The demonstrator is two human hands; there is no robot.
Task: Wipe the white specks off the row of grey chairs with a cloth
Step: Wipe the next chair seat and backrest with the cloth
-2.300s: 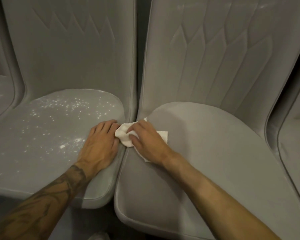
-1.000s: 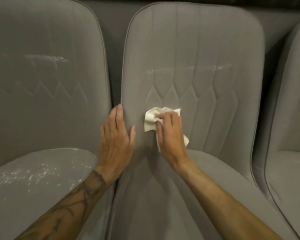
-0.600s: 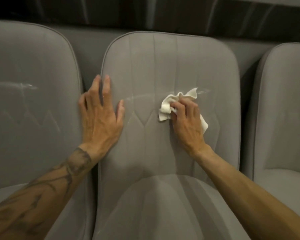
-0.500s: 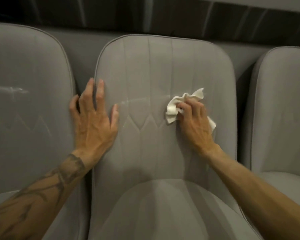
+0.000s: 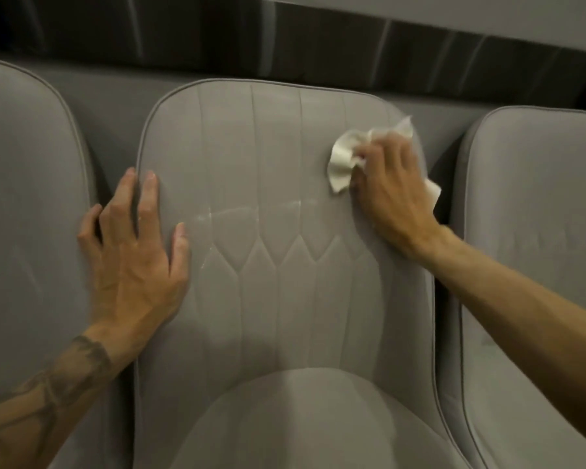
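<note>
The middle grey chair (image 5: pixel 278 299) faces me, its quilted backrest filling the centre of the view. A faint white streak (image 5: pixel 251 211) runs across the backrest at mid height. My right hand (image 5: pixel 391 191) holds a crumpled white cloth (image 5: pixel 342 160) against the backrest's upper right part, near its edge. My left hand (image 5: pixel 132 258) lies flat with straight, spread fingers on the backrest's left edge, some fingers reaching into the gap beside it.
A second grey chair (image 5: pixel 27 231) stands to the left and a third (image 5: pixel 535 265) to the right, each separated by a narrow gap. Behind the backrests runs a dark wall band (image 5: pixel 285 38).
My right hand slid the cloth from the seat up the backrest, then up and right towards its edge. My left hand moved from the neighbouring seat to the backrest's left edge. The view tilted upward.
</note>
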